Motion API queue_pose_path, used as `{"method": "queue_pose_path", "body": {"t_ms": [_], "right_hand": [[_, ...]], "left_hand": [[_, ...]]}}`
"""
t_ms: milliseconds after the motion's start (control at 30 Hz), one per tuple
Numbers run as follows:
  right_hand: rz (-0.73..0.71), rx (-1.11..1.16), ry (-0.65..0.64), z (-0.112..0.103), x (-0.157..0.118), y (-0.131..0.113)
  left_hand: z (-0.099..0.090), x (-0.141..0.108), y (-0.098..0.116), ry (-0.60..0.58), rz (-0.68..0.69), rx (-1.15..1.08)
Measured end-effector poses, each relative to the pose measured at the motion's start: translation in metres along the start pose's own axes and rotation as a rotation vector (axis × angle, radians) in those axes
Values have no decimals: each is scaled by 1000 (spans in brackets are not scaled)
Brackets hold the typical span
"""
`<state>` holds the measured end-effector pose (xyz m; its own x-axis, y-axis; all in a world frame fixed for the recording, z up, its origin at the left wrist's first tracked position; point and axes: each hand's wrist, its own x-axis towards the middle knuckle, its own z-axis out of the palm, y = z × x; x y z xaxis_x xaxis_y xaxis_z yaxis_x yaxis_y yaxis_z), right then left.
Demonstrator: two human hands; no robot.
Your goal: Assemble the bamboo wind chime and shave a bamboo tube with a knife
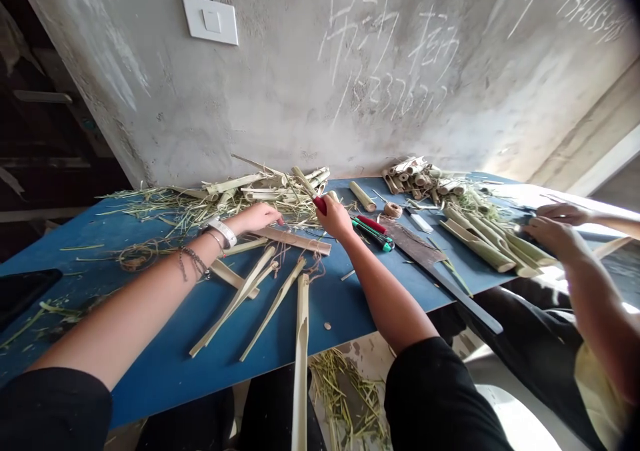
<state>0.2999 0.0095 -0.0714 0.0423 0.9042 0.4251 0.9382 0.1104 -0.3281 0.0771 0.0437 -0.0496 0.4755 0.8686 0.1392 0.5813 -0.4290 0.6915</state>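
Observation:
My right hand (pixel 334 218) is wrapped round a red handle (pixel 320 204), just in front of the bamboo scrap pile (pixel 270 184). My left hand (pixel 263 218) reaches over the blue table, its fingers bent down near the back end of a flat bamboo strip (pixel 295 240); whether they grip anything is too small to tell. Split bamboo pieces (pixel 301 324) tied with thin brown string lie in front of my hands, one sticking out over the table's front edge. A bracelet and a white band circle my left wrist.
Right of my right arm lie green cutters (pixel 373 233), a large cleaver (pixel 415 244), a twine ball (pixel 393 210) and bamboo tubes (pixel 480 241). Another person's hands (pixel 555 231) work at the right. A black object (pixel 25 291) lies at the left on the blue table (pixel 165 378).

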Motion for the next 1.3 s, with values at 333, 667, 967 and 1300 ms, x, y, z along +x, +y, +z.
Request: {"method": "queue_pose_path", "body": {"t_ms": [333,667,967,1300], "right_hand": [[-314,-188,-257,-28,-11,-1],[-312,-272,-302,-15,-12,-12],[-259,-277,-240,-6,-11,-13],[-176,-285,-180,0,-11,-19]], "left_hand": [[24,2,-16,-45,-161,-287],[32,0,-10,-16,-142,-441],[38,-2,-10,3,-85,-424],[55,0,-14,266,-115,-295]]}}
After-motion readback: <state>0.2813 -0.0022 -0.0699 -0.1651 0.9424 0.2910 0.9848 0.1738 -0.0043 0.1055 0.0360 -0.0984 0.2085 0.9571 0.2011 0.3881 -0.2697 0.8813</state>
